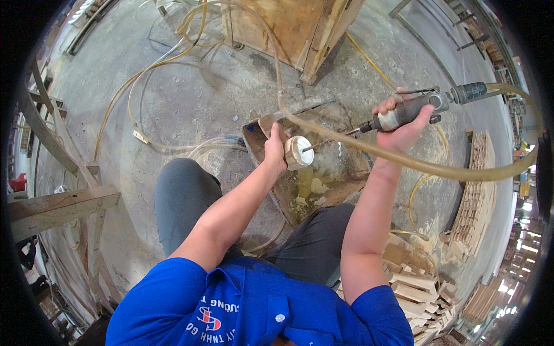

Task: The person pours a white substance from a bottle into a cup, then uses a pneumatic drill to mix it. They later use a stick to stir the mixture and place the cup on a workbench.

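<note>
White is showing at the mouth of the cup [300,153] that we are gripping in our left hand [276,150], its fingers closed round the side. Our right hand [405,131] is clamping the body of an air tool [414,108], its long thin rod [321,144] pointing at the cup; whether the tip is entering or stopping in front, we cannot tell. We are probably tilting the cup so that its mouth is facing the rod. Both are hanging over a shallow stained tray [346,173], likely placed for catching what falls. From the tool, a thick hose [438,171] is looping across our right wrist. Below, scuffed concrete floor [228,86] is spreading, thinner hoses [173,149] trailing over it. Farther out, a wooden cabinet [271,29] is standing ahead, a timber frame [63,210] is rising at left, and cut wood pieces [476,196] are lying at right.
</note>
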Available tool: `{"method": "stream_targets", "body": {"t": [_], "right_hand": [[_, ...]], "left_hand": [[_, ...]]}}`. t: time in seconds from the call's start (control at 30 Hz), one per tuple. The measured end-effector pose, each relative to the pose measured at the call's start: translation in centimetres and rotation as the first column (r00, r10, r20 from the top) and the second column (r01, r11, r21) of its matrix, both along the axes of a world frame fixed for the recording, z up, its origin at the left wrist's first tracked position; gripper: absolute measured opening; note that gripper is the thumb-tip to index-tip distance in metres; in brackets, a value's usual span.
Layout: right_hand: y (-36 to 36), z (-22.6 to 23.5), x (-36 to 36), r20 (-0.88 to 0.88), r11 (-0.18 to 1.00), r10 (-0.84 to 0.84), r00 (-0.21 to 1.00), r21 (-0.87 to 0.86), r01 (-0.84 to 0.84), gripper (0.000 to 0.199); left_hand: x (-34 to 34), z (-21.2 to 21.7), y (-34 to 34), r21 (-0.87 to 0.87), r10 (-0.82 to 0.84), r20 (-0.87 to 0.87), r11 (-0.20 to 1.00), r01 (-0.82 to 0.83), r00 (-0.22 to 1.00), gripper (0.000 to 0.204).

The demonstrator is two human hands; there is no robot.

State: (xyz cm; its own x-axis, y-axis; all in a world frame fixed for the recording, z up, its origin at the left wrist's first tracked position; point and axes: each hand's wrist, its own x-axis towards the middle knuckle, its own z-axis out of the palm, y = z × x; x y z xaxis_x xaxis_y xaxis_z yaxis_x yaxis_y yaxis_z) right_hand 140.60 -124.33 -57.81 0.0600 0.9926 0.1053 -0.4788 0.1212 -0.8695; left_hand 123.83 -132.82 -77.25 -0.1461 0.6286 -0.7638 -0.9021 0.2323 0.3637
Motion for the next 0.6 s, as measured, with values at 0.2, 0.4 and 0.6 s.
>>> {"method": "stream_targets", "body": {"t": [0.2,0.4,0.6], "right_hand": [[-0.9,-0.1,-1.2,-0.048,1.0,0.013,0.999,0.023,-0.012,0.051],[0.1,-1.7,0.6,-0.096,0.966,0.25,0.963,0.093,-0.242,0.048],[-0.3,-0.4,-1.1,-0.026,0.998,0.054,0.998,-0.015,-0.054,0.052]], "left_hand": [[-0.8,0.2,0.6,0.0,0.072,0.028,0.997,-0.072,0.997,0.04],[-0.8,-0.8,0.5,0.015,-0.039,0.015,0.999,0.039,0.999,0.049],[-0.6,-0.7,0.7,0.07,0.016,-0.029,0.997,-0.014,0.999,0.052]]}}
